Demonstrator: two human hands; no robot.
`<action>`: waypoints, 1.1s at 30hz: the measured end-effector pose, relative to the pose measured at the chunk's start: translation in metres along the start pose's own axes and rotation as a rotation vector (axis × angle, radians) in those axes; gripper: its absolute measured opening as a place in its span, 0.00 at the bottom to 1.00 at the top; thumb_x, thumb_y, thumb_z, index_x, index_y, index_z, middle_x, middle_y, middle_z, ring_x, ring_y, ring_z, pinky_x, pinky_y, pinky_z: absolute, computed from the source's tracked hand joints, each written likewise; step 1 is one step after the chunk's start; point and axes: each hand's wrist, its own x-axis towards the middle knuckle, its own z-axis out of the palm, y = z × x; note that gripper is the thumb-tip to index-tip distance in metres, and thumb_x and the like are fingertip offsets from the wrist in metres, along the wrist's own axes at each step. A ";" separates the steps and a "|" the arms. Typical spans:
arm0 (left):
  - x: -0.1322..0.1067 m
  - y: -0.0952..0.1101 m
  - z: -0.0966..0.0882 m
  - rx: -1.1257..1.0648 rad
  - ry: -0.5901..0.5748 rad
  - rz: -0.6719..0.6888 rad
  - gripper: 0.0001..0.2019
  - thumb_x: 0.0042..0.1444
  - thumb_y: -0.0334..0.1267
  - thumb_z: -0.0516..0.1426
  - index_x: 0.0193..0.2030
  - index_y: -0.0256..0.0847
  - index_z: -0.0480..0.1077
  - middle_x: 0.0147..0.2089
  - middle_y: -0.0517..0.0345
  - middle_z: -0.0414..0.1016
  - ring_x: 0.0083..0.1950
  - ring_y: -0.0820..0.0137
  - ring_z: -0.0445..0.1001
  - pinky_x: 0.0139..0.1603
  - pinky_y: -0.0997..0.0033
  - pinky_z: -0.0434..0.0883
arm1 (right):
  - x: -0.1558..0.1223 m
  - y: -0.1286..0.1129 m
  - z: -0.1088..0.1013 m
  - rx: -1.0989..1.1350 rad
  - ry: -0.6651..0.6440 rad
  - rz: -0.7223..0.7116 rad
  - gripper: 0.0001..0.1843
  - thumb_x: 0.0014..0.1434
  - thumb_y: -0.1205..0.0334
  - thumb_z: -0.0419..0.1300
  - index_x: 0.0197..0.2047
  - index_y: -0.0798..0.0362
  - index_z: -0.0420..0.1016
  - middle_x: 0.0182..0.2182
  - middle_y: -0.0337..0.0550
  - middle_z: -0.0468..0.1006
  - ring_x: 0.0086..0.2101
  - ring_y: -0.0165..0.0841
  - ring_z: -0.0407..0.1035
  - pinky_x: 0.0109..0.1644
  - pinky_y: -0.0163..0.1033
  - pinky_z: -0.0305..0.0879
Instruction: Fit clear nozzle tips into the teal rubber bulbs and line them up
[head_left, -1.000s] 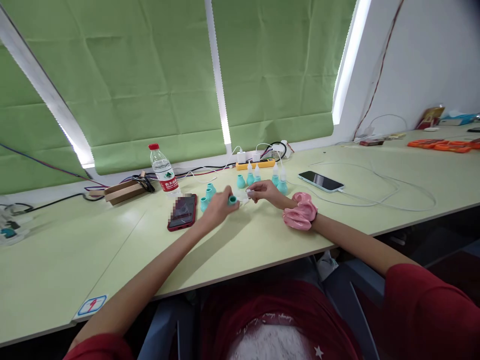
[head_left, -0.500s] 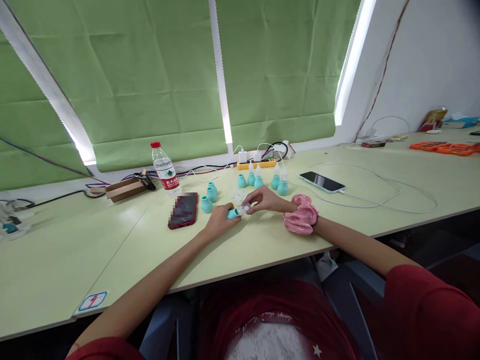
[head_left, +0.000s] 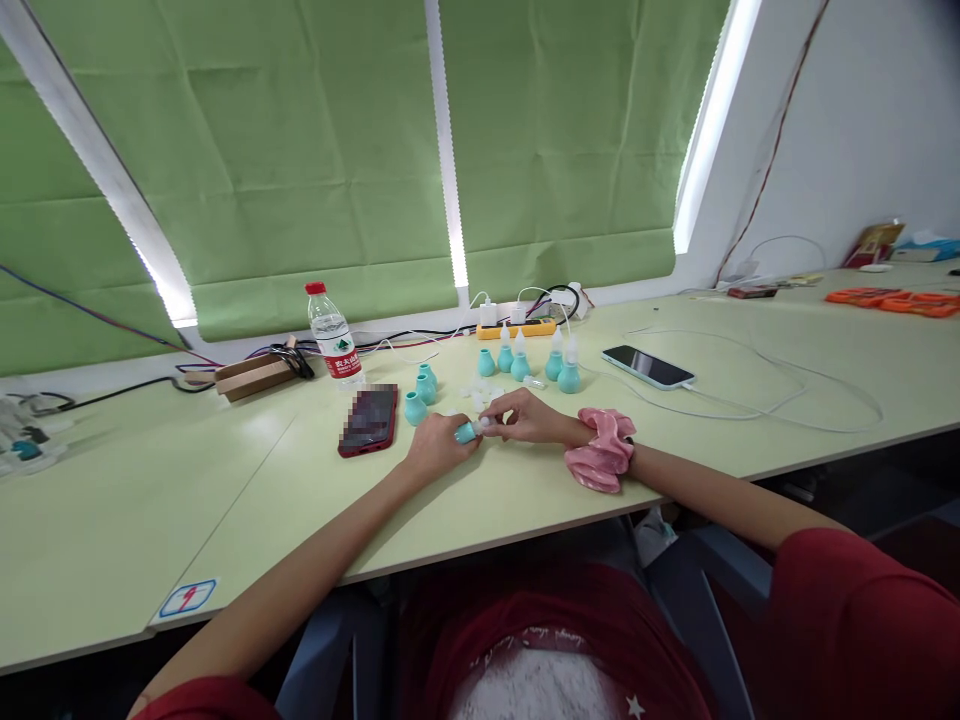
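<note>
My left hand is closed round a small teal bulb lying on its side just above the pale green table. My right hand, with a pink scrunchie on the wrist, pinches a small clear white tip against the bulb's mouth. Two bare teal bulbs stand just behind my left hand. Several teal bulbs with white tips stand further back. A few loose white tips lie between them.
A red phone lies left of my hands, a water bottle behind it. A second phone on a white cable lies to the right. A yellow power strip with chargers and wires runs along the window wall. Orange items sit far right.
My left hand lifted a teal bulb from the group and brought it nearer to me. My right hand brought a white tip to its mouth. The view shifted slightly.
</note>
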 end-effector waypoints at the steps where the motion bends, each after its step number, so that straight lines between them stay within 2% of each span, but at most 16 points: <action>1: 0.000 0.001 0.000 0.020 -0.002 0.000 0.15 0.47 0.46 0.49 0.32 0.39 0.71 0.25 0.52 0.73 0.28 0.67 0.70 0.23 0.74 0.55 | 0.001 0.001 0.001 0.034 -0.025 0.038 0.18 0.47 0.52 0.56 0.35 0.57 0.74 0.27 0.43 0.74 0.26 0.27 0.66 0.25 0.30 0.65; 5: -0.001 0.004 0.000 0.105 -0.038 -0.001 0.16 0.48 0.46 0.48 0.36 0.39 0.70 0.26 0.51 0.73 0.29 0.66 0.70 0.23 0.73 0.56 | 0.002 0.002 0.000 0.187 -0.156 0.227 0.22 0.46 0.48 0.56 0.34 0.61 0.74 0.21 0.41 0.71 0.19 0.24 0.64 0.22 0.29 0.64; 8: -0.002 0.005 0.002 0.187 -0.067 0.021 0.17 0.48 0.46 0.48 0.38 0.39 0.69 0.27 0.50 0.72 0.29 0.63 0.71 0.24 0.72 0.57 | 0.003 -0.001 -0.002 0.274 -0.199 0.328 0.22 0.43 0.48 0.58 0.31 0.62 0.74 0.17 0.39 0.69 0.16 0.22 0.62 0.20 0.28 0.63; 13: -0.002 0.008 0.003 0.288 -0.083 0.052 0.18 0.51 0.46 0.45 0.39 0.37 0.67 0.28 0.46 0.72 0.30 0.59 0.71 0.26 0.68 0.60 | 0.004 -0.006 -0.006 0.408 -0.224 0.434 0.19 0.40 0.52 0.61 0.29 0.62 0.74 0.19 0.39 0.70 0.17 0.20 0.59 0.18 0.27 0.60; 20: -0.004 0.010 0.006 0.275 -0.060 0.149 0.20 0.53 0.48 0.44 0.41 0.36 0.65 0.29 0.43 0.71 0.31 0.58 0.71 0.28 0.68 0.60 | 0.003 0.000 -0.007 0.521 -0.311 0.543 0.18 0.41 0.53 0.61 0.29 0.61 0.74 0.21 0.40 0.71 0.17 0.18 0.57 0.19 0.26 0.58; 24: -0.001 0.008 0.004 0.223 -0.049 0.167 0.21 0.53 0.52 0.43 0.41 0.38 0.64 0.30 0.47 0.71 0.31 0.61 0.70 0.27 0.71 0.59 | 0.005 0.001 -0.006 0.499 -0.265 0.531 0.19 0.42 0.51 0.61 0.26 0.61 0.72 0.20 0.41 0.71 0.18 0.21 0.60 0.21 0.28 0.61; 27: 0.003 0.004 -0.001 0.134 -0.046 0.134 0.22 0.53 0.54 0.41 0.43 0.40 0.62 0.30 0.51 0.71 0.30 0.63 0.70 0.26 0.72 0.57 | 0.012 0.007 -0.010 0.404 -0.110 0.472 0.22 0.45 0.46 0.57 0.28 0.60 0.71 0.23 0.44 0.72 0.21 0.25 0.64 0.23 0.32 0.64; 29: 0.004 0.000 -0.005 0.076 -0.043 0.088 0.22 0.54 0.54 0.40 0.44 0.40 0.61 0.29 0.53 0.71 0.30 0.64 0.70 0.26 0.73 0.57 | 0.016 0.016 -0.013 0.234 0.092 0.413 0.24 0.48 0.44 0.53 0.32 0.59 0.71 0.28 0.47 0.73 0.25 0.28 0.66 0.26 0.35 0.66; 31: 0.005 -0.005 -0.008 0.036 -0.039 0.034 0.21 0.54 0.53 0.40 0.44 0.39 0.61 0.28 0.54 0.70 0.31 0.64 0.70 0.27 0.73 0.57 | 0.019 0.025 -0.015 -0.061 0.264 0.305 0.23 0.49 0.46 0.52 0.38 0.58 0.70 0.35 0.50 0.72 0.32 0.33 0.67 0.34 0.40 0.67; 33: 0.006 -0.010 -0.008 0.004 -0.020 -0.017 0.21 0.54 0.52 0.41 0.42 0.39 0.62 0.27 0.54 0.70 0.31 0.64 0.69 0.28 0.72 0.58 | 0.020 0.033 -0.014 -0.383 0.273 0.154 0.23 0.50 0.49 0.53 0.45 0.56 0.67 0.43 0.51 0.69 0.43 0.39 0.63 0.45 0.45 0.61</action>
